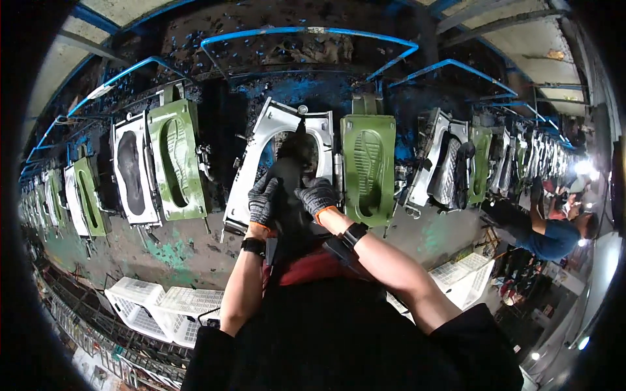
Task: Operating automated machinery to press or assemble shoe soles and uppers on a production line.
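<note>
My left hand (263, 201), in a grey knit glove with an orange cuff, is closed on the left side of a dark, soft-looking piece (291, 174). On its right side my right hand (317, 195), gloved the same way, grips it too. The piece looks like a shoe upper or boot, but its darkness hides the exact kind. It stands over the near part of an open silver mould frame (248, 171), whose opening shows behind it. Just right of that frame is a green mould half (349, 195) with a ridged sole-shaped hollow.
To the left, another silver mould (149, 207) holds a dark sole shape beside a green mould half (188, 207). Similar moulds line both sides. Blue rails (313, 30) rise behind. White plastic crates (147, 309) stand low behind me. A co-worker in a blue shirt (554, 241) works at the right.
</note>
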A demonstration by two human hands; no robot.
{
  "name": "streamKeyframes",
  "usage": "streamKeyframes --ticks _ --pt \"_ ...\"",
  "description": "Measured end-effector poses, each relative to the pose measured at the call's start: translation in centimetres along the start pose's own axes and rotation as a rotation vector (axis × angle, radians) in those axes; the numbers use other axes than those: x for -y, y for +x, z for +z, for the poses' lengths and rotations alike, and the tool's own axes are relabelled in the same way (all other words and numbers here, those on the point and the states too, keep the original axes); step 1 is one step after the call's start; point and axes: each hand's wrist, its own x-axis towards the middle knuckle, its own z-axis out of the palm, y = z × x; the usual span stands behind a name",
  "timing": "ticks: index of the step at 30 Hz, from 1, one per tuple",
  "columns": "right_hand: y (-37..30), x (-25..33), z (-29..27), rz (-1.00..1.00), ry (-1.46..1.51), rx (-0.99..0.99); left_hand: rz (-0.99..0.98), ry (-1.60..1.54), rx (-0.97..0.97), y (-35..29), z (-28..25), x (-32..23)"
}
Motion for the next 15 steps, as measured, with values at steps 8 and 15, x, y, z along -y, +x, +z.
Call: streamKeyframes --ticks 8,15 --pt "1.3 0.6 -3.4 -0.152 0.230 -0.117 0.566 0.412 -0.067 9.0 3.8 -0.5" --pt "0.0 -3.2 -2.8 -0.274 -0.297 0.050 0.330 0.370 -0.251 1.9 4.5 2.2"
